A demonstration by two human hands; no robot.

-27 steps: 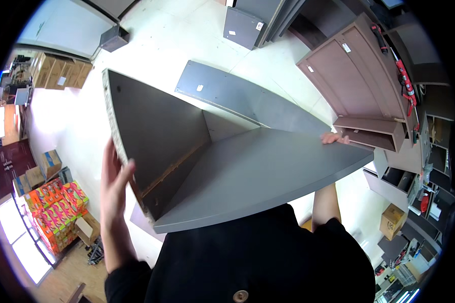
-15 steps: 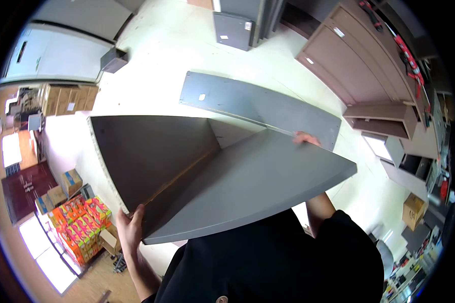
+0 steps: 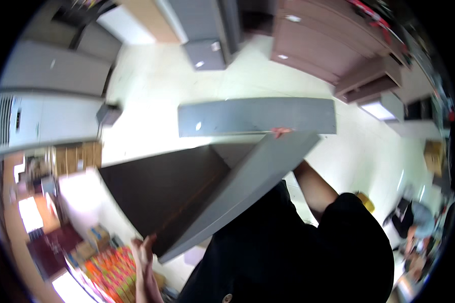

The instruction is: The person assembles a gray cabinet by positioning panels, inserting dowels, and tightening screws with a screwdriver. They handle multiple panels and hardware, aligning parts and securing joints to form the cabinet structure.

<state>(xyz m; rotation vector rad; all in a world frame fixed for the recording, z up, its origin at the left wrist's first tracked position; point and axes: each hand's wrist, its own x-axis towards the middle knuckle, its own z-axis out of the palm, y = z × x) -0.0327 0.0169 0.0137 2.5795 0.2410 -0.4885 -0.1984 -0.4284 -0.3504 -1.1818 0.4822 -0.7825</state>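
Observation:
Two grey furniture panels joined along an edge make an angled board piece (image 3: 258, 177), which I carry in front of my body. Its left panel is dark inside, and a brown line runs along the joint. My left hand (image 3: 144, 249) grips the near lower corner, thumb over the edge. On the far right, the fingers of my right hand (image 3: 281, 132) curl over the top edge of the lighter panel, which hides the rest of that hand. Beyond the piece, a long flat grey board (image 3: 258, 115) with a small white label lies on the floor.
A brown cabinet (image 3: 323, 43) stands at the far right, near a small open-fronted box unit (image 3: 369, 78). Tall grey panels (image 3: 199, 22) stand at the back. Left are a pale cabinet (image 3: 55, 118) and bright stacked packages (image 3: 114, 272). Another person (image 3: 414, 222) crouches at the right.
The board piece has turned, so its lighter panel shows narrower, and both hands have moved with it. The surroundings have rotated in view, and a crouching person now shows at the right.

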